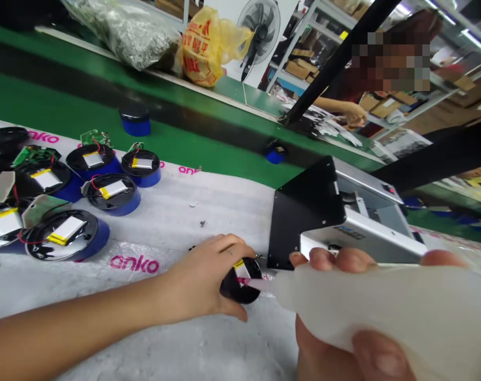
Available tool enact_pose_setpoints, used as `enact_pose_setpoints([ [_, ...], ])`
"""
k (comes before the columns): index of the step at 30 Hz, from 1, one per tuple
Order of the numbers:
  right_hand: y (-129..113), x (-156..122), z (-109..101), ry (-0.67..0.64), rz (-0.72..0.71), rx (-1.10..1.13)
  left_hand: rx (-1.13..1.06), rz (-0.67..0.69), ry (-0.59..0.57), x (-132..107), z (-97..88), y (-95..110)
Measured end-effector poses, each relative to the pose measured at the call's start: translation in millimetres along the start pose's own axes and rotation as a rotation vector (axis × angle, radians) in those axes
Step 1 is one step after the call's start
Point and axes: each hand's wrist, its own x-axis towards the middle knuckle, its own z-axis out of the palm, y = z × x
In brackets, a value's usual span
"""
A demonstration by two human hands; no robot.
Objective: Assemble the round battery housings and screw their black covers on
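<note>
Head view: nearest the camera, the right hand (323, 344) is wrapped tight around a soft translucent squeeze bottle (383, 301), fingers over the top and thumb underneath. The bottle's pink-tinted nozzle (256, 284) touches the small round black housing (234, 290). The left hand (202, 280) pins this housing to the white foam sheet on the counter (224, 211), fingers curled over its rim. A yellow-edged battery (240, 269) sits in the housing, right at the nozzle tip.

The step in hand looks like dabbing adhesive beside the battery. The next move seems to call for a light, brief squeeze with the housing kept from turning.

Just behind stands a black-and-silver machine (343, 217). To the left lie more blue-rimmed housings (113, 193) with batteries and wires. Beyond is the green conveyor belt (65, 106), with a co-worker's hand (357, 114) across it.
</note>
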Motion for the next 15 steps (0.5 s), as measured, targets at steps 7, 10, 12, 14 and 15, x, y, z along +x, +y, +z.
enact_pose_setpoints([
  [7,-1.3,-2.5,18.4,0.165,0.013,-0.130,-0.017,0.039,0.011,0.2,1.1,-4.0],
  [10,-1.0,-4.5,21.4,0.172,0.024,-0.152,-0.006,0.046,0.004,-0.6,0.7,-3.9],
  [12,-0.5,-7.4,20.4,0.162,0.016,-0.176,0.006,0.050,0.002,-1.1,0.9,-3.6],
  [14,-0.8,-10.5,15.8,0.151,-0.008,-0.204,0.016,0.054,0.005,-1.3,1.5,-3.7],
  [15,-1.6,-11.4,11.9,0.143,-0.012,-0.217,0.017,0.056,0.005,-1.3,1.8,-3.9],
])
